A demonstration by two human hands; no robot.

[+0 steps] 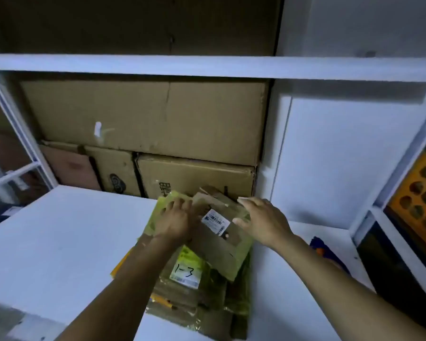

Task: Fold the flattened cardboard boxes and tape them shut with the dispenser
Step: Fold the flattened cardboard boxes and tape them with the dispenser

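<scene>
A stack of flattened cardboard boxes [194, 289] with yellow tape lies on the white table [67, 242]; one carries a white label marked "1-3". The top flattened box [221, 247], brown with a barcode label, sits tilted on the stack. My left hand [175, 220] lies on its left part, fingers curled over the upper edge. My right hand [263, 221] rests at its right edge with fingers straight, thumb against the cardboard. A blue object with an orange spot [319, 247], perhaps the tape dispenser, lies on the table behind my right forearm, mostly hidden.
Large closed cardboard boxes [145, 119] fill the shelf behind the table, under a white shelf board [207, 67]. A white panel [342, 156] stands at the right. An orange tray with holes [421, 193] sits at the far right.
</scene>
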